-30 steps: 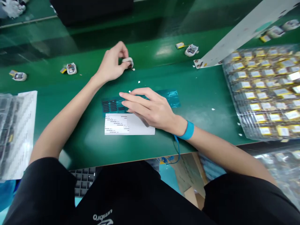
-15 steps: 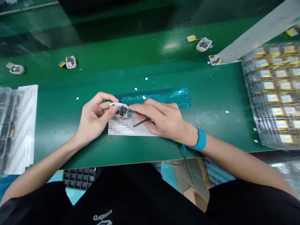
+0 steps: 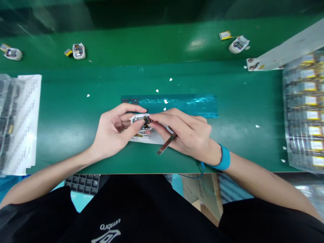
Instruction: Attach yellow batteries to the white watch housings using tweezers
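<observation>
My left hand (image 3: 113, 130) is closed around a small white device housing (image 3: 132, 118), its circuit board facing up and the thumb lying across the board. My right hand (image 3: 187, 133) has its thumb and forefinger pinched together at the housing's right edge; what lies between those fingertips is too small to make out. Tucked in the same hand, a pair of metal tweezers (image 3: 165, 145) sticks out below the fingers, its flat rounded end pointing down left. Beneath the hands lies a printed white sheet (image 3: 144, 138), partly covered.
A blue film strip (image 3: 202, 106) lies behind my hands. Open white housings with yellow batteries (image 3: 239, 44) sit along the back. Battery trays (image 3: 314, 114) stand at right, beside a white metal bracket (image 3: 278, 54). Printed sheets (image 3: 29, 114) and a clear tray lie at left.
The view has shifted. My right thumb and forefinger have closed in on the housing's right edge, and the tweezers have swung to show more of their flat end. My left hand keeps its hold.
</observation>
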A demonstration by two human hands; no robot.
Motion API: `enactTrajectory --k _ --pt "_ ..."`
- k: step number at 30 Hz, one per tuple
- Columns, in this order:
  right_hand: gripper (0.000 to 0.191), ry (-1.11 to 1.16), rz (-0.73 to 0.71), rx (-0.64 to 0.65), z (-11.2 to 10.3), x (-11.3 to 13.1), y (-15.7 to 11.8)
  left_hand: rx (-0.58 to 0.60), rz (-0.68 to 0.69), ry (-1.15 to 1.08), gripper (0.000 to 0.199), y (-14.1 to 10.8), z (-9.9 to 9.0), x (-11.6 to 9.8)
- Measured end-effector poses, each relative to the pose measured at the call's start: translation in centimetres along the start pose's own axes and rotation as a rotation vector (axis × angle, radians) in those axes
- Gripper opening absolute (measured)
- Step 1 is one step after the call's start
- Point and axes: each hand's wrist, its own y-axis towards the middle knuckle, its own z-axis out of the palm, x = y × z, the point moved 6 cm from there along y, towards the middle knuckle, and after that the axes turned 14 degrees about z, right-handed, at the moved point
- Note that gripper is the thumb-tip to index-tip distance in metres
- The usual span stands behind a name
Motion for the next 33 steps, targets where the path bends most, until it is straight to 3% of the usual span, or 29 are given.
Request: enactTrajectory --k 5,13,19,25,33 --pt "0.016 -0.045 0.004 0.009 0.8 -0.1 -0.7 0.061 0.013 0.057 0.018 -0.1 0.2 0.1" --pt "0.022 -0.066 -0.021 0.012 1.1 0.1 -0.9 -0.018 0.114 0.210 0.018 -0.4 0.0 -0.3" --pt "0.016 0.122 0.036 0.109 0.7 -0.6 0.0 -0.063 0.116 0.189 0.009 -0.2 -0.2 -0.2" --pt "0.010 0.232 0.079 0.011 0.2 -0.8 0.3 0.033 0.067 0.034 0.004 -0.5 0.8 0.1" --pt "0.015 -0.062 -0.059 -0.035 0.3 -0.2 -0.3 0.086 -0.047 -0.103 0.009 -0.5 1.0 0.3"
